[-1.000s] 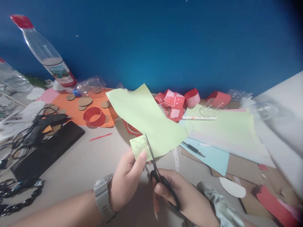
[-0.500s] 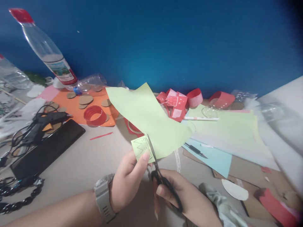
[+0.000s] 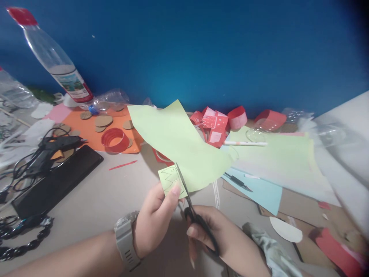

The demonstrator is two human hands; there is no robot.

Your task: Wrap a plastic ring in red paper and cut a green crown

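Note:
Between the thumb and fingers of my left hand (image 3: 157, 217) is a small light green paper piece (image 3: 169, 179) with dark zigzag lines drawn on it. My right hand (image 3: 219, 236) is closed round the black handles of the scissors (image 3: 198, 219). Their blades point up and left, lying along the right edge of the small piece. Behind them rests a large light green sheet (image 3: 180, 142) with a curved lower edge. Whether the blades are fully closed is hard to tell.
On the left are a black phone-like slab (image 3: 57, 182), a black glue gun (image 3: 54, 148), a red ring (image 3: 115, 140) and a tall bottle (image 3: 54, 57). A craft knife (image 3: 238, 181) lies on blue paper (image 3: 268, 196) at right. A blue wall (image 3: 184, 50) stands behind.
The scissor blades and the small green piece have shifted slightly left. The scissor handles look a little closer together, and my right thumb has moved slightly left.

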